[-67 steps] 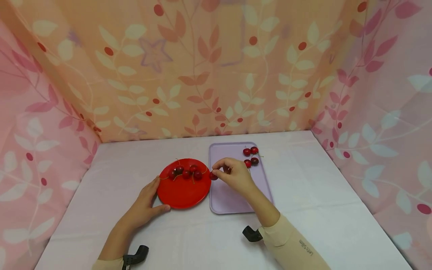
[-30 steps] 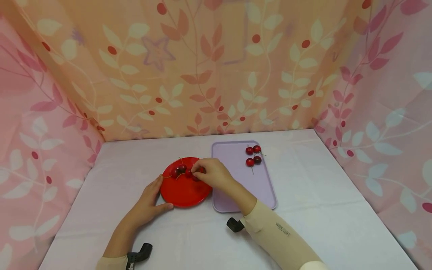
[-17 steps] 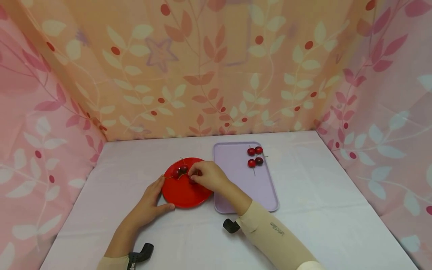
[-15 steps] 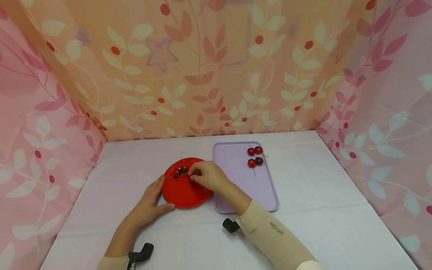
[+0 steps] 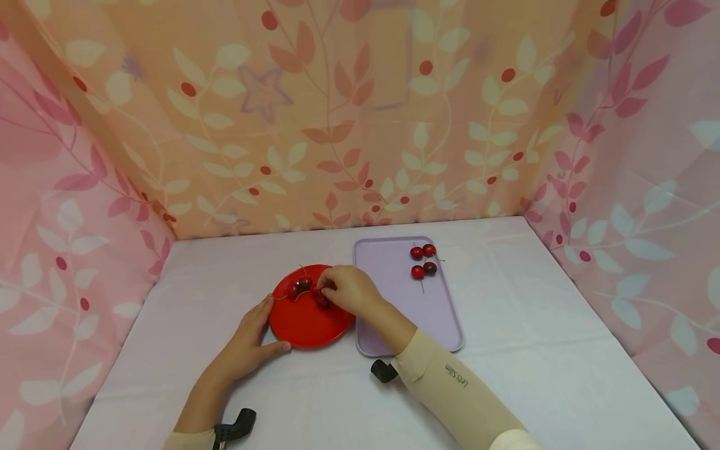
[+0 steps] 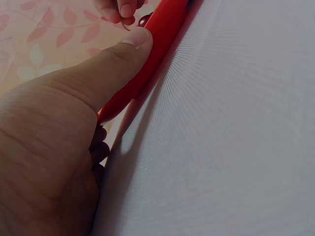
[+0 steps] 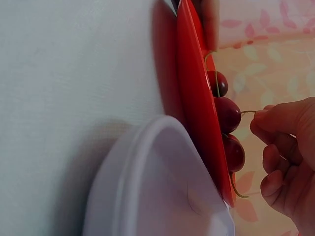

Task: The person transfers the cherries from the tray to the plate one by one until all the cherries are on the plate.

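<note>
A white table point(image 5: 534, 325), walled by leaf-print cloth point(image 5: 360, 125), bears a red plate point(image 5: 300, 325) and, touching it at its 3 o'clock side, a lilac tray point(image 5: 394, 312).

The left hand point(image 5: 247, 344) rests at the plate's 8 o'clock edge. Its thumb lies along the rim, pressed to it in the left wrist view point(image 6: 123, 54), while the other fingers point(image 5: 259, 312) lie nearly straight against the plate's 9 o'clock side. The fingers are relaxed and together, not closed round the plate.

The right hand point(image 5: 349, 290) is over the plate's 1 o'clock part, its sleeve point(image 5: 450, 400) running off toward 5 o'clock. In the right wrist view the thumb and forefinger point(image 7: 275, 123) are pinched together on the stem point(image 7: 247, 112) of a cherry point(image 7: 227, 114) that sits on the plate; the remaining fingers curl beneath.

That cherry lies between two others in a row in the wrist view, and two more cherries point(image 5: 298, 287) show at the plate's 12 o'clock, just beside the right fingertips.

Four cherries point(image 5: 423, 260) sit clustered at the tray's 1 o'clock corner, well apart from both hands.
</note>
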`<state>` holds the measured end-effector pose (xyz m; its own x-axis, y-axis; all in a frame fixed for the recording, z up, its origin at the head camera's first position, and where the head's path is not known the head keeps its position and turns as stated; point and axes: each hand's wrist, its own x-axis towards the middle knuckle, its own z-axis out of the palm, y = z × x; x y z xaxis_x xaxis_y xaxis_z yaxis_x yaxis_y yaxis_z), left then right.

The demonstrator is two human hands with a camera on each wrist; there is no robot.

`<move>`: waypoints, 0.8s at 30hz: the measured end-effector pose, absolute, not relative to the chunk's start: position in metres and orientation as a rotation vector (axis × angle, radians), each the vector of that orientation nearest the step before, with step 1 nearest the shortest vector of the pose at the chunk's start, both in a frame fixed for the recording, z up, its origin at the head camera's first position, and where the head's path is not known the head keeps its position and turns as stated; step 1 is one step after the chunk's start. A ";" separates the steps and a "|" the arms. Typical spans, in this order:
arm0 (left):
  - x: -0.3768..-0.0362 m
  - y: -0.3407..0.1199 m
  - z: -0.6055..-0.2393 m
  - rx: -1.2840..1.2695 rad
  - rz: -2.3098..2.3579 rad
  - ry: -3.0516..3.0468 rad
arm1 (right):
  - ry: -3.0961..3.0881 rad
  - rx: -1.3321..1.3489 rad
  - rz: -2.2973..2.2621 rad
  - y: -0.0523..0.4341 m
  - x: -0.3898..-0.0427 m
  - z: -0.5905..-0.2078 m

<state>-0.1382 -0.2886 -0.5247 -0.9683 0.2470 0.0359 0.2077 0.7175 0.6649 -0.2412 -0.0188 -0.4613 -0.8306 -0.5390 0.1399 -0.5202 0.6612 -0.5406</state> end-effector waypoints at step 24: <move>-0.137 -0.289 -0.525 0.382 1.093 2.865 | 2.931 -0.864 -0.947 0.036 -0.227 -0.427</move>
<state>-0.1372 -0.2893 -0.5251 -0.9681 0.2475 0.0399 0.2111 0.7192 0.6620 -0.2271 0.0358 -0.4265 -0.8525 -0.4774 0.2129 -0.5117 0.6791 -0.5264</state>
